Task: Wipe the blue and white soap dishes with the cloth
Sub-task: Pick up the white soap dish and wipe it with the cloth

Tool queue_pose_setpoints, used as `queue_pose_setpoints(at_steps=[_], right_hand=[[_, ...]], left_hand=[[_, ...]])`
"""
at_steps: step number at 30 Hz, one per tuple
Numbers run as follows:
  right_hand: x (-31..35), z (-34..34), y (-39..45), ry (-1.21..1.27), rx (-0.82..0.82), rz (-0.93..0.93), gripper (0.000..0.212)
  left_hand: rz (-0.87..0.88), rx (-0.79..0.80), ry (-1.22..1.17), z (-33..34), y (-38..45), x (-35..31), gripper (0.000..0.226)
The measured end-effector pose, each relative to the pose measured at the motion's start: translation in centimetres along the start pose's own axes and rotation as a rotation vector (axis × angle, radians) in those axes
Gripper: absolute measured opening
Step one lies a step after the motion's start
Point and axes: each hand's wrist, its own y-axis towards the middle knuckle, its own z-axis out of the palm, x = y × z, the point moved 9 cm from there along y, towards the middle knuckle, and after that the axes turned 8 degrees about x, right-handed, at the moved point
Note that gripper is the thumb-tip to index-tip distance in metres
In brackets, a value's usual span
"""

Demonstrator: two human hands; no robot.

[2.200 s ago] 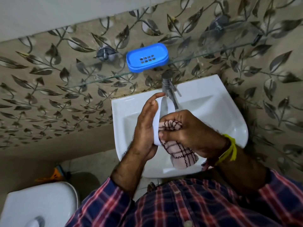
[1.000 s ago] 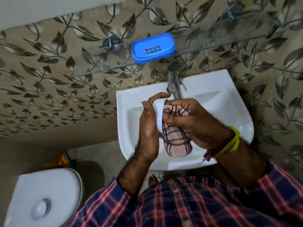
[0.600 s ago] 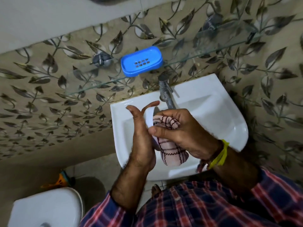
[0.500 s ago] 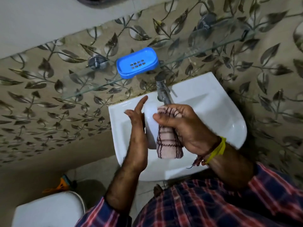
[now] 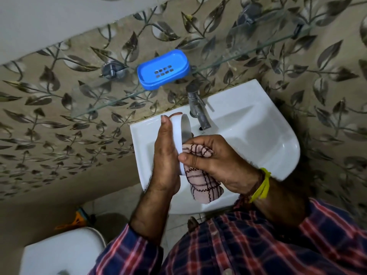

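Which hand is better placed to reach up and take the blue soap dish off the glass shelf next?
Probably the left hand: it is nearer the blue soap dish, though it holds the white soap dish. The right hand grips the cloth.

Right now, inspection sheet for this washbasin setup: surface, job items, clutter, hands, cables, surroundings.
Surface: white ceramic washbasin, steel tap at its back edge.
Job's things: white plastic soap dish held on edge over the basin; checked pink cloth pressed against it; blue slotted soap dish on the glass wall shelf.
Clutter: orange object on the floor, unclear.
Hands: left hand holds the white dish; right hand grips the cloth.
Cables: nothing seen.
Surroundings: leaf-pattern wall tiles, white toilet cistern lower left.
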Motion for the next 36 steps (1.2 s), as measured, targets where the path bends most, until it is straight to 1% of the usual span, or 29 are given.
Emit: queue_pose_setpoints(at_steps=[3,4,5,7,9,10,11,13,15,16,17,18,19,20,21,22,23,25,27,28,29,31,32,35,36], right_hand=[[0.5,0.9,-0.1,-0.114,0.129,0.004,0.016],[0.5,0.8,-0.1,-0.139,0.141,0.010,0.016],[0.4,0.6,0.0,-0.141,0.127,0.012,0.017],[0.4,0.0,0.4,-0.043,0.053,0.002,0.020],[0.3,0.0,0.6,0.011,0.036,-0.011,0.014],[0.4,0.2,0.7,-0.037,0.061,-0.006,0.011],[0.4,0.5,0.6,-0.100,0.106,0.006,0.010],[0.4,1.0,0.5,-0.167,0.167,0.032,0.017],[0.3,0.5,0.8,-0.127,0.116,0.051,0.023],[0.3,0.0,1.0,-0.071,0.059,0.061,0.027],[0.1,-0.6,1.2,0.028,-0.008,0.085,0.027],[-0.4,-1.2,1.2,0.152,-0.065,0.138,0.023],[-0.8,-1.4,1.2,0.271,-0.083,0.207,0.014],[-1.1,-1.3,1.1,0.376,-0.073,0.260,0.009],[-1.1,-0.9,1.1,0.447,-0.048,0.288,0.004],[-1.0,-0.3,1.1,0.501,-0.012,0.294,0.007],[-0.8,0.4,1.1,0.549,0.022,0.289,0.012],[-0.5,1.4,1.2,0.598,0.051,0.254,0.017],[0.4,1.3,1.0,0.530,0.071,0.180,0.023],[0.9,1.0,0.9,0.451,0.089,0.125,0.030],[1.5,0.8,0.8,0.347,0.120,0.065,0.032],[2.2,0.8,0.4,0.147,0.167,-0.012,0.020],[2.2,0.8,0.4,0.097,0.176,-0.028,0.015],[2.2,0.9,0.7,0.132,0.168,-0.037,0.012],[2.3,0.9,0.8,0.108,0.167,-0.057,0.012]], left_hand=[[0.008,-0.042,-0.024,-0.1,0.1,-0.2,0.065],[0.000,-0.042,-0.026,0.0,-0.1,-0.2,0.065],[-0.011,-0.036,-0.028,0.3,-0.2,0.0,0.065],[-0.029,-0.029,-0.035,0.6,-0.4,0.3,0.064],[-0.037,-0.005,-0.073,0.4,-0.3,0.4,0.060],[-0.041,-0.001,-0.092,0.3,-0.2,0.1,0.063],[-0.053,-0.005,-0.099,0.3,-0.1,-0.1,0.070],[-0.111,0.014,-0.115,0.4,0.1,-0.1,0.086],[-0.130,0.016,-0.118,0.5,0.4,0.1,0.088],[-0.080,-0.001,-0.065,0.2,0.5,-0.3,0.086],[0.013,-0.050,0.028,-0.5,0.3,-1.1,0.084],[0.166,-0.092,0.158,-1.2,-0.2,-2.4,0.082],[0.344,-0.071,0.322,-1.1,-0.9,-3.7,0.082],[0.513,0.013,0.529,-0.2,-1.7,-4.1,0.083],[0.646,0.092,0.714,0.8,-2.4,-3.7,0.084],[0.724,0.137,0.781,1.3,-2.8,-3.3,0.083],[0.776,0.121,0.766,1.5,-3.0,-3.2,0.079],[0.837,0.015,0.662,1.4,-2.9,-3.8,0.071],[0.832,-0.039,0.590,1.4,-2.5,-4.4,0.066],[0.809,-0.037,0.569,1.3,-2.4,-4.5,0.065],[0.773,-0.032,0.549,0.9,-2.2,-4.4,0.067],[0.666,-0.037,0.485,0.2,-1.9,-4.1,0.075],[0.622,-0.032,0.455,0.1,-1.7,-3.7,0.079],[0.533,0.001,0.340,0.5,-1.1,-3.0,0.086],[0.505,0.007,0.293,0.5,-1.0,-2.9,0.091]])
